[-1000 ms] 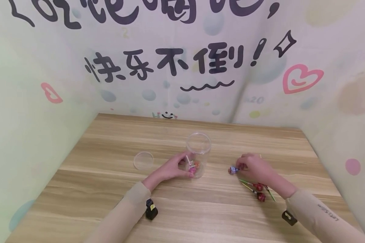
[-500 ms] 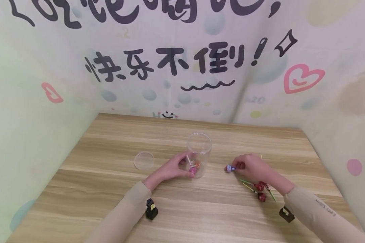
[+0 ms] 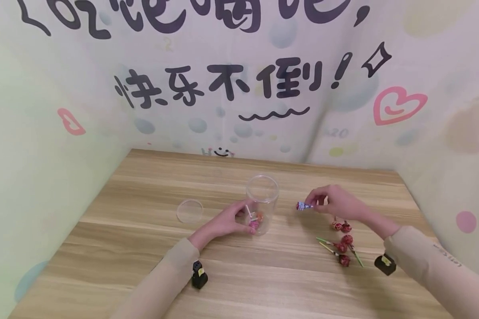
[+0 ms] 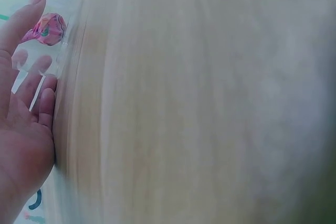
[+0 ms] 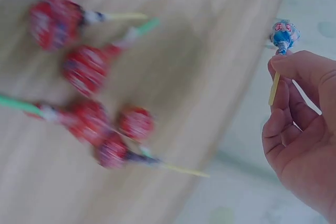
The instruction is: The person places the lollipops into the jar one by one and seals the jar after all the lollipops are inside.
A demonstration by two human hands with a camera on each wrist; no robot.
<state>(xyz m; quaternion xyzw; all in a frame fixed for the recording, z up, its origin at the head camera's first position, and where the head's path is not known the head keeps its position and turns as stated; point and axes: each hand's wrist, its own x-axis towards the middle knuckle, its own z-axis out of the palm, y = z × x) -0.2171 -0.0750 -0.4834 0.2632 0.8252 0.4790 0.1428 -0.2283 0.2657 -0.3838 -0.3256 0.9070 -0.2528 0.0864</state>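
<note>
A clear plastic jar stands upright on the wooden table, its mouth uncovered. Inside, near the bottom, lie a few wrapped lollipops; a pink one shows plainly in the left wrist view. My left hand holds the jar low on its left side, thumb in front and fingers behind. Between the thumb and fingers of my right hand, a blue-wrapped lollipop is pinched by its yellow stick, raised above the table. It is to the right of the jar, head pointing toward it.
Several red-wrapped lollipops lie on the table below my right hand, sticks pointing various ways. A round clear lid lies flat left of the jar. A printed wall borders the table's back edge. Black devices sit at both wrists.
My right hand first slid slightly left with the blue lollipop, then lifted it up and away from the red ones, uncovering more of them. The left hand and jar stay put.
</note>
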